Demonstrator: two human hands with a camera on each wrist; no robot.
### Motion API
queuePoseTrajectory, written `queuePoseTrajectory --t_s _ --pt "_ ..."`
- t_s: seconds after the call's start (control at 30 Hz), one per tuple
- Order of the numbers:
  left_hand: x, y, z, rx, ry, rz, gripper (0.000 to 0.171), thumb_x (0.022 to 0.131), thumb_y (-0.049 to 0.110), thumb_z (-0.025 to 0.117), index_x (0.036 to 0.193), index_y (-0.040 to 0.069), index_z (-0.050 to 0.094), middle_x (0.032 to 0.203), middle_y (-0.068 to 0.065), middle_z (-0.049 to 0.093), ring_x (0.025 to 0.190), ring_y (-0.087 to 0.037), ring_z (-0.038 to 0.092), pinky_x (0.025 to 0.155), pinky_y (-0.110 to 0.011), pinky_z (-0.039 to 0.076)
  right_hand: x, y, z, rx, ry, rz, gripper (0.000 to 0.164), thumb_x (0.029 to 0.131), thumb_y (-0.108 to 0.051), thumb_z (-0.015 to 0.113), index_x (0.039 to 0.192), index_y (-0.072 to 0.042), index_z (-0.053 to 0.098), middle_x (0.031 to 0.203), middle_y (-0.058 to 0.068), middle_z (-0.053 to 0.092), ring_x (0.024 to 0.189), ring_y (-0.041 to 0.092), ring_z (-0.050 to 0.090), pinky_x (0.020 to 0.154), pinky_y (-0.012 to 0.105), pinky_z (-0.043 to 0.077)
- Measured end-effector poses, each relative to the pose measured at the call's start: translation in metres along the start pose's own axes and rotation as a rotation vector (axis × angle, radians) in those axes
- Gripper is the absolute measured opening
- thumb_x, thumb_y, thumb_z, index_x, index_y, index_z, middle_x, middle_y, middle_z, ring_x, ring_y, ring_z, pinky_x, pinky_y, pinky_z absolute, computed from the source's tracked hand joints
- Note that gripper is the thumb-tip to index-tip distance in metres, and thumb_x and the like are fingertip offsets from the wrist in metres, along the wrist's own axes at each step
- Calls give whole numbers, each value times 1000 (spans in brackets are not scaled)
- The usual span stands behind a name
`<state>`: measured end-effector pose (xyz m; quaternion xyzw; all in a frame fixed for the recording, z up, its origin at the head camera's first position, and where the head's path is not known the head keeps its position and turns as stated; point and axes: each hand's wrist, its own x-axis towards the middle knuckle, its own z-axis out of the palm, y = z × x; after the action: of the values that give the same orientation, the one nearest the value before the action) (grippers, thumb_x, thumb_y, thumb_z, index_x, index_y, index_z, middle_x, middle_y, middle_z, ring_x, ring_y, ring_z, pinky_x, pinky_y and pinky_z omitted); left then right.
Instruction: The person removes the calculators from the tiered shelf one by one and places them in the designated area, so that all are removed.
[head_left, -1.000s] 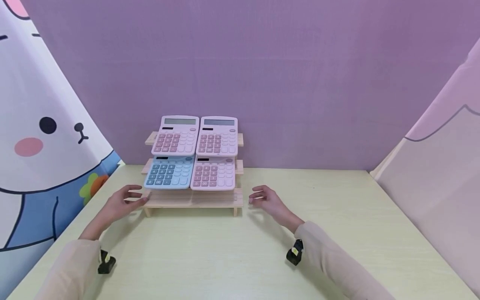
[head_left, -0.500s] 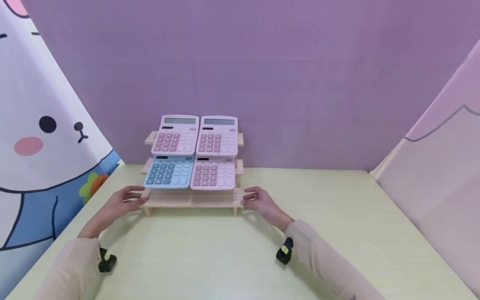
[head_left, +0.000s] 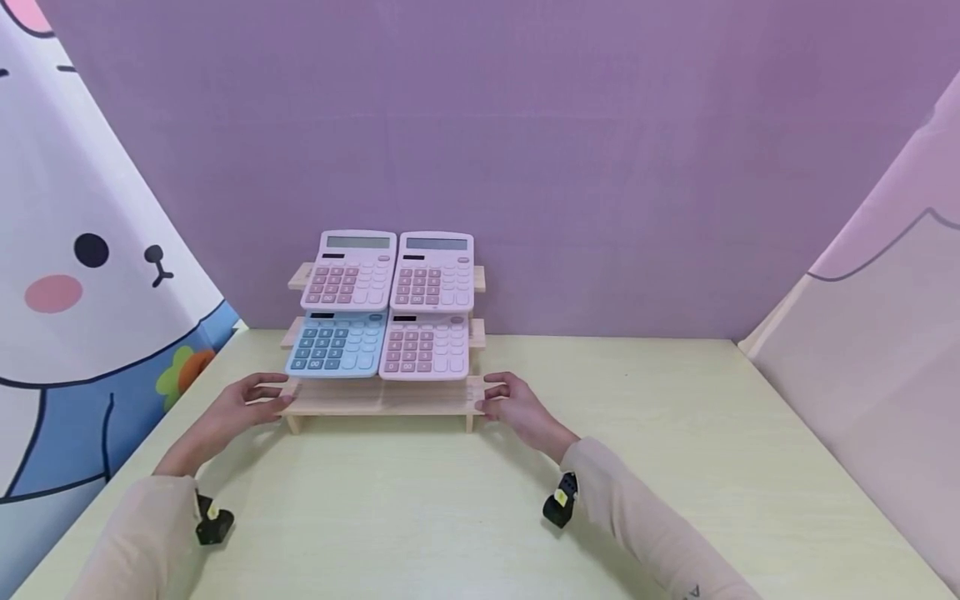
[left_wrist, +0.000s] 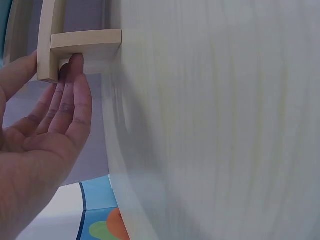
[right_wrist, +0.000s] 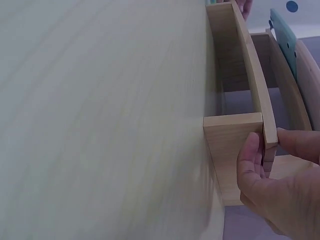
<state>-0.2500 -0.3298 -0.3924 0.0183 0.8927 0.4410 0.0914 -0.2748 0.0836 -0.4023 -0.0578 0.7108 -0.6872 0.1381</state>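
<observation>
A three-tier light wooden rack (head_left: 382, 400) stands on the table. Two pink calculators, upper left (head_left: 367, 275) and upper right (head_left: 452, 273), lean side by side on it. Below them sit a blue calculator (head_left: 337, 350) and another pink calculator (head_left: 450, 354); the bottom tier is bare. My left hand (head_left: 238, 408) grips the left end of the lowest board, thumb on top and fingers beneath, as the left wrist view shows. At the board's right end my right hand (head_left: 521, 411) pinches it, with thumb above and fingertips (right_wrist: 250, 150) under the edge in the right wrist view.
The pale wooden table (head_left: 675, 467) stretches in front of the rack and off to its right. Behind it hangs a purple cloth (head_left: 600, 167). A cartoon-printed curtain (head_left: 90, 208) borders the left side, and a pale curtain (head_left: 885, 350) the right.
My right hand has come leftward from beside the rack and taken hold of the lowest board's right end. The left hand has barely moved at the left end. Rack and calculators look unmoved.
</observation>
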Motion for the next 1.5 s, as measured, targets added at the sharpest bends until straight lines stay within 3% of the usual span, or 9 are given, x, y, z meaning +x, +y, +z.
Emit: queuePoseTrajectory --t_s 0.33,0.93,1.5 --pt "-3 4 1 7 0 -3 77 86 49 55 140 4 24 138 -27 33 113 -36 51 92 -46 49 1 -1 2 12 0 6 55 82 11 55 132 7 32 101 17 47 79 16 53 86 43 52" --pt "1 4 1 -36 13 11 75 86 42 59 138 0 26 136 -28 34 109 -32 53 88 -40 52 1 -1 3 4 9 16 53 80 13 55 129 4 35 98 14 46 78 16 52 84 39 53" --pt "-1 7 3 -26 29 30 72 87 40 58 137 -2 27 135 -28 34 111 -36 51 88 -40 52 0 -2 4 19 35 31 54 79 14 56 128 4 36 96 13 47 76 17 53 78 35 55"
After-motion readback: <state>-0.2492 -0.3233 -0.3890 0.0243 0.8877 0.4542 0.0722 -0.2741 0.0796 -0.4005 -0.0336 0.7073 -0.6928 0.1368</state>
